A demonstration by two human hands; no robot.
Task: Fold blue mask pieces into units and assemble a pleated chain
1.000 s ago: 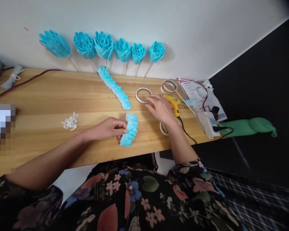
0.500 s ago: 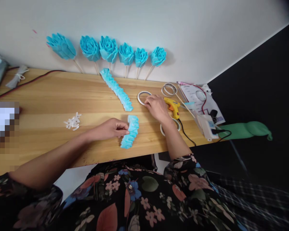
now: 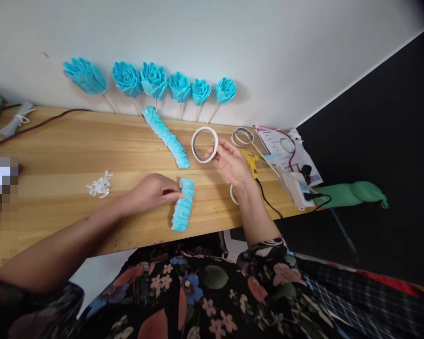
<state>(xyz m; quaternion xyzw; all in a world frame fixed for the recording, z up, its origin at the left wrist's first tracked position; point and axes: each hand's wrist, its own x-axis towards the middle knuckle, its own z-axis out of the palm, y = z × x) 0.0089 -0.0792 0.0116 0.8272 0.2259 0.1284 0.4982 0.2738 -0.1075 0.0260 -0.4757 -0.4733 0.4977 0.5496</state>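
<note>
My right hand (image 3: 231, 162) grips a roll of white tape (image 3: 193, 149) by its right side, raised above the table with its hole facing me. My left hand (image 3: 159, 190) is closed, thumb and fingers pinching the left edge of a short strip of folded light-blue petals (image 3: 183, 212). A longer strip of the same blue petals (image 3: 166, 136) lies slantwise behind it. To the left of my left hand is a small heap of cut white tape pieces (image 3: 101, 184).
Several blue flowers on sticks (image 3: 154, 81) lean against the wall. On the right are a yellow glue gun (image 3: 250, 162), more tape rolls (image 3: 242, 136), a printed sheet (image 3: 268, 139) and a white power strip (image 3: 300, 190). A cable (image 3: 42, 121) crosses the table's left end.
My right hand has lifted the tape roll off the table and tilted it upright. My left hand stays at the short blue strip. The whole view has shifted slightly.
</note>
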